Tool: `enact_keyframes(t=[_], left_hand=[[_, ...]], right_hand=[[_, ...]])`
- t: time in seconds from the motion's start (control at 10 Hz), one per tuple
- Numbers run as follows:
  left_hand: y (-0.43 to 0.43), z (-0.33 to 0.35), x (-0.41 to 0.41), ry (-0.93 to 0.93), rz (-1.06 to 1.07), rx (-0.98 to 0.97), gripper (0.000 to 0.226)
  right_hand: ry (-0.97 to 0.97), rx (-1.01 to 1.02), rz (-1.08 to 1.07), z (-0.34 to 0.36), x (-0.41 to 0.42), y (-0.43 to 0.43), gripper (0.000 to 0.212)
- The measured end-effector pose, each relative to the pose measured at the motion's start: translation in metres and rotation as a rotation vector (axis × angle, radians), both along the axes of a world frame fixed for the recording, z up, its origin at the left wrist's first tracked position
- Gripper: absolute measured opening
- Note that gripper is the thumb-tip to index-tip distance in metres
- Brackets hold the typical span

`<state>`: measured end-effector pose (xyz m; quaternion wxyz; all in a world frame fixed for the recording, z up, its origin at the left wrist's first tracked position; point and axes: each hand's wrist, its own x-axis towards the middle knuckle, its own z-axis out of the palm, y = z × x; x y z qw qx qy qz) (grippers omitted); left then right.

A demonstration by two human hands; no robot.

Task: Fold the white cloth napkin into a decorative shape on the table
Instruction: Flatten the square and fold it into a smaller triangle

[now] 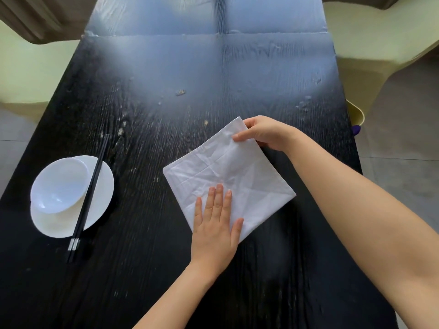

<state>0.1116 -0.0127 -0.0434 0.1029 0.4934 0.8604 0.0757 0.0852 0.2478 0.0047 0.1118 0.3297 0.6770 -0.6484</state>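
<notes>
On grained black table, creased square napkin

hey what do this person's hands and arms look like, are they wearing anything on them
Both are bare. The left hand and right hand show no gloves, rings, watch or bracelet, and no sleeves reach the forearms in view. The fingers have short, plain nails without visible polish.
</notes>
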Motion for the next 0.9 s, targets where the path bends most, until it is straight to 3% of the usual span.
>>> enact_keyframes(t=[0.3,0.6,0.7,0.8,0.9], left_hand=[[0.0,0.002,0.0,0.006,-0.005,-0.008,0.062],[-0.008,0.001,0.003,0.023,-0.016,-0.103,0.067],[-0.009,0.006,0.003,0.018,-0.017,-0.093,0.066],[0.002,0.012,0.0,0.022,0.086,-0.042,0.062],[0.014,0.011,-0.002,0.04,0.208,-0.103,0.063]], right_hand=[[0.011,0.093,0.044,0.002,0.0,0.003,0.028],[-0.008,0.387,-0.01,-0.004,-0.006,0.003,0.02],[-0.045,0.784,-0.174,-0.005,-0.005,-0.009,0.024],[0.269,1.002,-0.108,-0.008,0.003,-0.049,0.032],[0.249,0.965,0.437,-0.031,0.02,-0.097,0.046]])
